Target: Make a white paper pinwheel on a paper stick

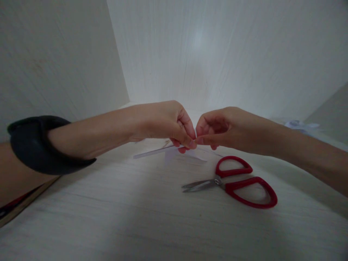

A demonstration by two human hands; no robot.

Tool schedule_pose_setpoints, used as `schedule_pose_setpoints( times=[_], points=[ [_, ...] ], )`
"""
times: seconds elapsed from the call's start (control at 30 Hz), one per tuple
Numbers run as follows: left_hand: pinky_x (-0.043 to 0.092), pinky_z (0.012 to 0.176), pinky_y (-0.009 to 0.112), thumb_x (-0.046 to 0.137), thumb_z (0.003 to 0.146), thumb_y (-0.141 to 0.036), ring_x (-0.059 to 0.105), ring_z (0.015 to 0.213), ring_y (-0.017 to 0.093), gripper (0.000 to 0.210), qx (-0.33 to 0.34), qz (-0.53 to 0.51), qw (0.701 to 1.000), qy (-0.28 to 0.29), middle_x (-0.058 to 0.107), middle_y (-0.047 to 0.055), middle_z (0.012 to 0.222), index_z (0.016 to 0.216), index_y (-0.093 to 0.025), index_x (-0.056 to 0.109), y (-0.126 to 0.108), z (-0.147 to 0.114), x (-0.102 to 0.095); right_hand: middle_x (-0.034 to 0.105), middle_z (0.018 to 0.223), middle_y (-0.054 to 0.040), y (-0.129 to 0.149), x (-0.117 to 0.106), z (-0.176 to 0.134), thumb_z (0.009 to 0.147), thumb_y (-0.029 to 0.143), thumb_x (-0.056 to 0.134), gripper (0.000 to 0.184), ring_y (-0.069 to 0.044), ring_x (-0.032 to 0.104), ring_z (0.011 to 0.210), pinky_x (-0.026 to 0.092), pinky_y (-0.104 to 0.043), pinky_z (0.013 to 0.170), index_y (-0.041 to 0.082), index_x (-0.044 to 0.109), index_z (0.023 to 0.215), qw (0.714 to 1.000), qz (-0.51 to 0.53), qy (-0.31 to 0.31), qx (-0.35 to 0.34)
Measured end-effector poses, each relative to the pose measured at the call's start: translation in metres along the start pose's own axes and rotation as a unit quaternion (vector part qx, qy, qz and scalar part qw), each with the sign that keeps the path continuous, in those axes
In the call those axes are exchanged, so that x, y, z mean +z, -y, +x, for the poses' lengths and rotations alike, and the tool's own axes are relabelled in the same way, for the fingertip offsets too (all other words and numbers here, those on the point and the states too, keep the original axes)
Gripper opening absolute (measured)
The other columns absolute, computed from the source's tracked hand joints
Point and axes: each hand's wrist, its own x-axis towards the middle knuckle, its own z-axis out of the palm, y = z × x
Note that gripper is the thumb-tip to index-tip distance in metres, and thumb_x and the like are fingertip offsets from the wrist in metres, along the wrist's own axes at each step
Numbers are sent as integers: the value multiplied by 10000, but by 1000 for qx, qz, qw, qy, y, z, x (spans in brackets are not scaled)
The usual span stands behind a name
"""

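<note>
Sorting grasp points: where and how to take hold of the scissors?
Probably by the red handles, right hand coming from the right: the scissors lie flat on the table, handles toward that side, nearly closed blades pointing left.

Single view from the wearer's head, facing forward and down between both forearms (106, 128), close over the table (130, 217), hands (165, 117) near mid-frame, pale walls (201, 54) beyond filling the top
</note>
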Motion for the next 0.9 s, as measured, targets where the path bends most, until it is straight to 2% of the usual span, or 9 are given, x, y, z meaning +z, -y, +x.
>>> schedule_pose_setpoints(
  times=[0.07,0.13,0.3,0.43,0.63,0.77,0.9],
  points=[
    [391,507,216,727,609,-264,560,498,94,85,-30,-76,996,31,668,-31,565,618,-193,680,-4,0,3,552,488,63,3,-1,1,768,281,645,128,-46,458,423,295,-171,388,197,648,671,1000,-2,17,11],
    [385,494,210,729,597,-229,540,467,83,86,-43,-104,993,40,656,-42,538,604,-186,656,-6,-1,5,534,473,65,6,-2,1,763,267,654,140,-43,443,412,282,-172,380,195,642,644,999,-4,23,27],
    [358,461,198,716,625,-227,506,421,67,69,-36,-33,999,16,640,-59,507,624,-191,657,-8,-2,6,581,539,44,3,-1,3,761,198,625,106,-62,514,486,371,-167,432,185,626,655,997,55,49,32],
    [403,496,197,701,645,-211,573,489,92,72,-52,-47,997,27,644,-60,532,645,-188,632,-10,-2,7,577,529,40,-1,1,1,748,184,609,96,-65,515,481,371,-166,423,178,614,652,998,51,31,37],
    [348,458,226,645,702,-392,532,462,94,199,-11,42,999,-3,672,-28,574,668,-198,674,-11,-5,8,597,557,30,1,2,-4,752,217,591,96,-82,533,504,377,-182,432,185,630,671,999,32,14,21],
    [299,475,237,594,717,-358,514,487,88,195,15,119,992,-28,651,-25,555,679,-196,697,-12,-9,10,584,553,30,0,-1,-3,773,223,574,122,-89,533,502,386,-196,446,192,623,666,997,48,53,22],
    [290,489,240,596,705,-348,505,497,87,184,6,137,990,-38,649,-28,564,717,-202,707,-13,-7,9,600,579,17,-4,-11,-1,844,293,552,195,-106,554,534,414,-218,485,201,645,698,994,26,105,1]
  ],
)
